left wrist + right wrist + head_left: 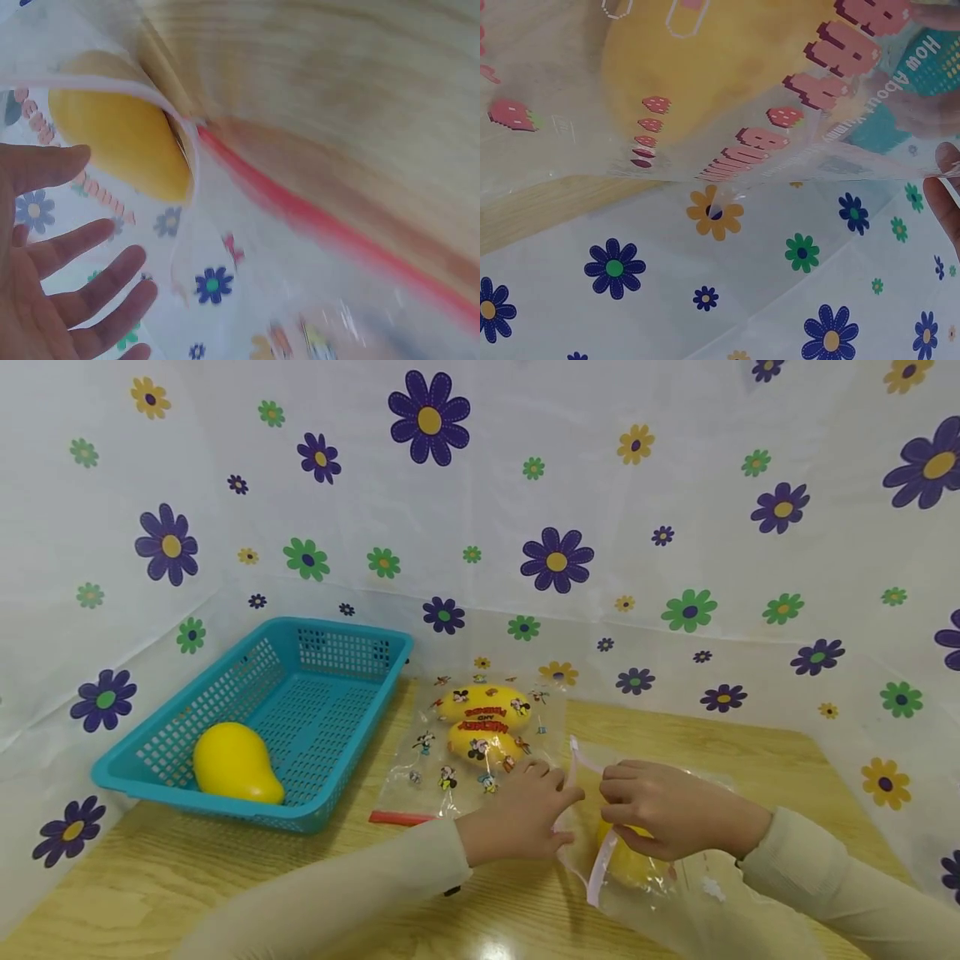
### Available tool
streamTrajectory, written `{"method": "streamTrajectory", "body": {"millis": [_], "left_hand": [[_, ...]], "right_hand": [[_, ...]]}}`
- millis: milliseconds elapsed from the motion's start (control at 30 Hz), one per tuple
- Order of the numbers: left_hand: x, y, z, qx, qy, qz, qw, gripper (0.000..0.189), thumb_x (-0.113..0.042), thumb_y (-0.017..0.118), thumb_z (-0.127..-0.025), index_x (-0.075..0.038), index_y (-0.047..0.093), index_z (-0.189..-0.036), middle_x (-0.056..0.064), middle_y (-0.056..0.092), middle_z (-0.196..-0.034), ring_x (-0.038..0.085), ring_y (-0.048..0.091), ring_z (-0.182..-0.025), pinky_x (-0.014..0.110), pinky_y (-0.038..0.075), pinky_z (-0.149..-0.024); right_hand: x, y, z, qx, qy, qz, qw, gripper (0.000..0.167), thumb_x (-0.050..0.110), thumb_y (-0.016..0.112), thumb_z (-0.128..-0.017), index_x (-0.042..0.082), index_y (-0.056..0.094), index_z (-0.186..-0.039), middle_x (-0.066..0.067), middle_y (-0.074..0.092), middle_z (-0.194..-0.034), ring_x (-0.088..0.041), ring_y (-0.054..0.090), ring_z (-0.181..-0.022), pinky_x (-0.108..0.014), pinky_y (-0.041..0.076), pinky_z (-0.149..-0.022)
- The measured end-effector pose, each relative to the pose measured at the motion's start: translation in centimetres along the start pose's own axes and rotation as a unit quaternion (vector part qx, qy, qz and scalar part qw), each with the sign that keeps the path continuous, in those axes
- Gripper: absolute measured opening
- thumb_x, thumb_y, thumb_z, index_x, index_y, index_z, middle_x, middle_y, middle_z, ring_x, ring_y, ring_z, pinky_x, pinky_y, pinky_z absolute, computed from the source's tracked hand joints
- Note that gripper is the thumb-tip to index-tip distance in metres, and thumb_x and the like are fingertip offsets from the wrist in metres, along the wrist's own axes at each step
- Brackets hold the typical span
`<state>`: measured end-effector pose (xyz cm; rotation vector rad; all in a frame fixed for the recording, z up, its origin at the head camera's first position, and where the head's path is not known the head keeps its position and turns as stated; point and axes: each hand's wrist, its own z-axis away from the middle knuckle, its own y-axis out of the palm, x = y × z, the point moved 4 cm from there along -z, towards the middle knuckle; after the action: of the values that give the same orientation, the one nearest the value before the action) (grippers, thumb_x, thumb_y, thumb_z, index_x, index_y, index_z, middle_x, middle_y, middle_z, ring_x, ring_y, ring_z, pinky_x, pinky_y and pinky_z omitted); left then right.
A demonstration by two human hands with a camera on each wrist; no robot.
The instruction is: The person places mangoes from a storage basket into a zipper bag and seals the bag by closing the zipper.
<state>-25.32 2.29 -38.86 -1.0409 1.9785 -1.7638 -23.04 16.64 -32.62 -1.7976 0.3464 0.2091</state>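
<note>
A clear zip bag with a pale pink zip strip lies at the front right, its mouth gaping to the left. Inside it is a yellow toy mango, partly covered by the right hand in the head view. My right hand pinches the bag's rim above the mango. At the mouth, my left hand has its fingers spread and slightly bent, holding nothing. In the right wrist view, pink lettering and strawberries show on the bag's film, with the fingertips at its edge.
Behind the left hand lies another clear bag with cartoon prints and a red slider, holding two yellow mangoes. A blue-green basket stands at left with one mango in it. A flowered white cloth surrounds the wooden table.
</note>
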Motion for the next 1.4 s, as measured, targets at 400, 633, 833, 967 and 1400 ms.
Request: {"method": "streamTrajectory", "body": {"millis": [400,633,833,967,1400], "left_hand": [[3.8,-3.6,3.8,-0.062,0.036,0.007,0.9974,0.045,-0.047,0.067,-0.078,-0.025,0.056,-0.116,0.001,0.056,-0.113,0.02,0.051,-0.108,0.041,0.04,-0.1],[6.0,-5.6,5.5,-0.023,0.053,-0.011,0.9982,0.049,-0.045,0.065,-0.079,-0.022,0.058,-0.122,0.003,0.057,-0.116,0.022,0.05,-0.11,0.043,0.039,-0.101],[8.9,-7.2,6.7,0.005,0.041,-0.003,0.9991,0.046,-0.039,0.067,-0.08,-0.018,0.058,-0.121,0.006,0.057,-0.117,0.026,0.051,-0.111,0.045,0.041,-0.099],[10.8,-7.8,7.6,0.006,0.066,-0.007,0.9978,0.049,-0.036,0.07,-0.079,-0.018,0.058,-0.123,0.006,0.057,-0.121,0.026,0.051,-0.113,0.044,0.041,-0.101],[18.2,-7.5,10.7,0.035,0.034,-0.028,0.9984,0.051,-0.029,0.074,-0.076,-0.018,0.057,-0.124,0.006,0.058,-0.113,0.028,0.054,-0.108,0.046,0.044,-0.097]], "right_hand": [[0.0,-0.4,0.1,-0.004,-0.005,0.005,1.0,0.033,0.023,0.032,-0.095,0.019,0.055,-0.072,0.007,0.038,-0.069,-0.007,0.032,-0.067,-0.021,0.031,-0.063],[0.1,-0.3,0.0,-0.004,-0.004,0.002,1.0,0.03,0.022,0.035,-0.094,0.02,0.054,-0.071,0.007,0.037,-0.069,-0.007,0.03,-0.067,-0.022,0.029,-0.063],[0.1,-0.5,-0.1,-0.006,-0.006,0.009,0.9999,0.033,0.022,0.031,-0.094,0.019,0.055,-0.071,0.006,0.037,-0.068,-0.007,0.031,-0.066,-0.022,0.031,-0.063],[0.0,-0.5,0.0,-0.006,-0.007,0.011,0.9999,0.034,0.022,0.03,-0.094,0.019,0.055,-0.071,0.006,0.038,-0.068,-0.008,0.032,-0.067,-0.022,0.031,-0.064],[0.0,-0.3,0.1,0.0,-0.001,0.003,1.0,0.026,0.02,0.04,-0.092,0.019,0.056,-0.072,0.007,0.039,-0.069,-0.007,0.033,-0.067,-0.022,0.032,-0.064]]}}
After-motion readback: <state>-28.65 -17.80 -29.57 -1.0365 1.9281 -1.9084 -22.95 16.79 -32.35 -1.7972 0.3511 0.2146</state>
